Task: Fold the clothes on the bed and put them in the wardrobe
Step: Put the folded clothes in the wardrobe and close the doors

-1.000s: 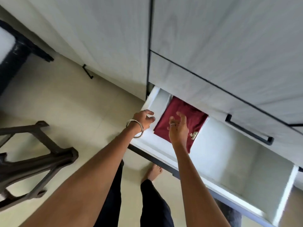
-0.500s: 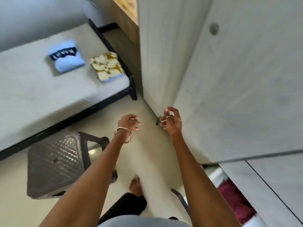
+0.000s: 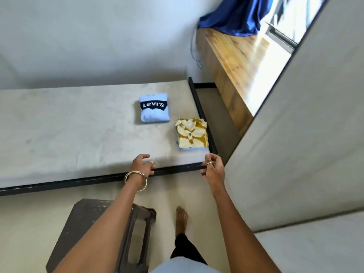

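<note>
Two folded garments lie on the grey bed (image 3: 69,134): a light blue shirt with a black logo (image 3: 154,108) and, nearer the bed's right corner, a yellow and white patterned shirt (image 3: 192,133) on top of a light blue one. My left hand (image 3: 142,164), bangles on its wrist, hovers at the bed's near edge with loosely curled fingers and holds nothing. My right hand (image 3: 213,167), with a ring, hangs empty just below the patterned shirt. The wardrobe's pale side (image 3: 295,144) fills the right.
A dark plastic stool (image 3: 94,229) stands on the floor at lower left, under my left forearm. A wooden desk (image 3: 234,62) with a blue cloth (image 3: 230,16) sits behind the bed's end. My bare foot (image 3: 181,219) is on the tiled floor between stool and wardrobe.
I have turned from the open drawer with the maroon shirt toward the bed. Both hands left the drawer empty and now reach toward the folded shirts.
</note>
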The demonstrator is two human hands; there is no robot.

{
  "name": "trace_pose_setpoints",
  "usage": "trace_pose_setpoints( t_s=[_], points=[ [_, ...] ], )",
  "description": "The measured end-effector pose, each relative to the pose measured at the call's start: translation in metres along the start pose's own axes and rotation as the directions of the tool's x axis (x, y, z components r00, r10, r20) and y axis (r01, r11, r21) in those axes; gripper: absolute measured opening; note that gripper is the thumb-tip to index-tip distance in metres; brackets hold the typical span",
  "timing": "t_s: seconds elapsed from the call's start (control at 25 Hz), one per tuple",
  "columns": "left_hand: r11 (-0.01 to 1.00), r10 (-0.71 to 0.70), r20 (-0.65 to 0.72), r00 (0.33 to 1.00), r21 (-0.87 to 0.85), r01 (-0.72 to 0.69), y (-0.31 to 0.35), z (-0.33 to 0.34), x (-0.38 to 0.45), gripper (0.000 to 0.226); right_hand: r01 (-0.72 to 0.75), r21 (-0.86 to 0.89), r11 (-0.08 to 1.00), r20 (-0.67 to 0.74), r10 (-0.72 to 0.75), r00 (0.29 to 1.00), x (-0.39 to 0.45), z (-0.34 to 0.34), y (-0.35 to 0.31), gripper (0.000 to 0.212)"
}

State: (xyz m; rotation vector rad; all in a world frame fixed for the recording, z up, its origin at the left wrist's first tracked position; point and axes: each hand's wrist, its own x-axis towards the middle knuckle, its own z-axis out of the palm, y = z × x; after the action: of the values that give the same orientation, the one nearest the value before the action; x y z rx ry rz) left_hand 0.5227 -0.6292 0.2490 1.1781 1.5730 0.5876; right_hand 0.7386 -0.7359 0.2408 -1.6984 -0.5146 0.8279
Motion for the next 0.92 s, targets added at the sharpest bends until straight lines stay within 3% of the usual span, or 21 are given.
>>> trace_pose_setpoints(
  t_s=[0.24,0.64,0.92],
  points=[
    [0.986,-0.159,-0.143,0.977,-0.07,0.15,0.042,0.002,0.122,0.028,-0.062,-0.104,0.993,0.14,0.076,0.987,0.142,0.065,-0.04,0.033],
    [0.937,-0.321,-0.068,0.945,-0.165,0.307,0.121,0.004,0.306,0.023,-0.167,-0.177,0.97,0.244,0.208,0.947,0.329,0.181,-0.089,0.027],
    [0.925,-0.379,-0.097,0.92,-0.063,0.375,0.132,0.006,0.521,0.023,-0.282,-0.242,0.928,0.261,0.342,0.903,0.487,0.311,-0.056,0.027]
  ],
)
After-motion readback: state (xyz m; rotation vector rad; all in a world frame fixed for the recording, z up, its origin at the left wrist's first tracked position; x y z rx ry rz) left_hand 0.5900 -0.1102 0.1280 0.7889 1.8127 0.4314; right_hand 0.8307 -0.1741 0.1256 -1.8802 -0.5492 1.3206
